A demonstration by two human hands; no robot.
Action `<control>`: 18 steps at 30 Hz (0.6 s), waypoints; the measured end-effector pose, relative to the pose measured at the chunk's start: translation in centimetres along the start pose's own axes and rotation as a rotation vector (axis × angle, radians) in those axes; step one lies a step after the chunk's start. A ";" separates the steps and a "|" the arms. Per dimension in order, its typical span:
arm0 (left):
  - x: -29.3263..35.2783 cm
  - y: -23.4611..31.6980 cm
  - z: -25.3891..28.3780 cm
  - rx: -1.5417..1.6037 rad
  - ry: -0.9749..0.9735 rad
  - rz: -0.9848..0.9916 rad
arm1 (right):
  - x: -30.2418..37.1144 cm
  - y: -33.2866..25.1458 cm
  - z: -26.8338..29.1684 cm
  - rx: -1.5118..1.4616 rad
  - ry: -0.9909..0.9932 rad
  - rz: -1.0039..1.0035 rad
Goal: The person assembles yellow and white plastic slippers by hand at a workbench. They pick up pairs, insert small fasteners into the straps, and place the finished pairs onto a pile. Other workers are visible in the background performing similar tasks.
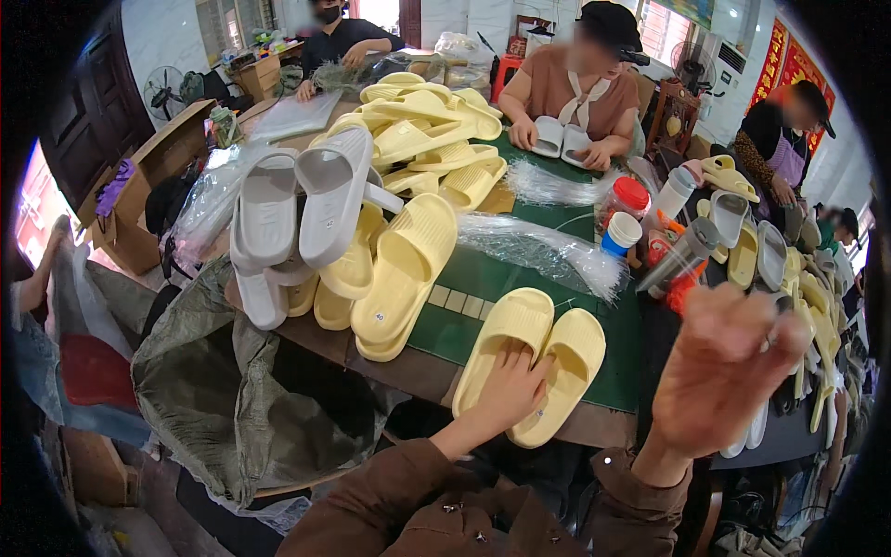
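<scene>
A pair of yellow slippers (pixel 577 345) lies side by side at the near edge of the table, toes pointing away from me. My left hand (pixel 504 395) grips the pair where their inner edges meet, with fingers reaching inside. A thin clear strand stands up near their toes. Off to the right, my right hand (pixel 724 371) is raised above the table edge and smeared by motion; its fingers look bent, and whether they hold anything cannot be seen. Left of the pair, more yellow slippers (pixel 408 269) are stacked, next to stacked grey slippers (pixel 336 190).
Bundles of clear plastic strands (pixel 548 251) lie on the green mat (pixel 464 269). Beyond are a red-lidded jar (pixel 629 197) and a white-and-blue cup (pixel 621 232). A large grey-green sack (pixel 251 390) gapes at lower left. Across the table, a person (pixel 580 88) handles grey slippers.
</scene>
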State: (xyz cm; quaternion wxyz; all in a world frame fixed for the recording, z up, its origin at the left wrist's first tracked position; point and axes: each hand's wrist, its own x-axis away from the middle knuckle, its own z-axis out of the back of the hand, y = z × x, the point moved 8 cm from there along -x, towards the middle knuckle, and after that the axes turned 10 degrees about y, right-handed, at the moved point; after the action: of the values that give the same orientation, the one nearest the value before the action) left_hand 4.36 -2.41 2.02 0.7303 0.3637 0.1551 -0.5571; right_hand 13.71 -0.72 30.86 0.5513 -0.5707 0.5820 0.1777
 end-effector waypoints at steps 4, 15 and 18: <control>0.2 -0.3 0.0 0.053 -0.021 0.028 | 2.4 2.7 3.0 -0.218 0.241 -0.191; 0.3 0.5 -0.6 -0.005 -0.078 0.095 | 17.9 14.9 13.6 0.402 0.474 -0.792; 0.8 1.1 -0.7 -0.081 -0.030 0.085 | 17.2 14.9 13.2 0.484 0.414 -0.744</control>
State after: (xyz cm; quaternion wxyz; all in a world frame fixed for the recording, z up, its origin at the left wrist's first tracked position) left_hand 5.80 -2.35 1.44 0.7697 0.3317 0.1511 -0.5241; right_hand 11.15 6.52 5.63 0.5670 -0.6188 0.4607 -0.2887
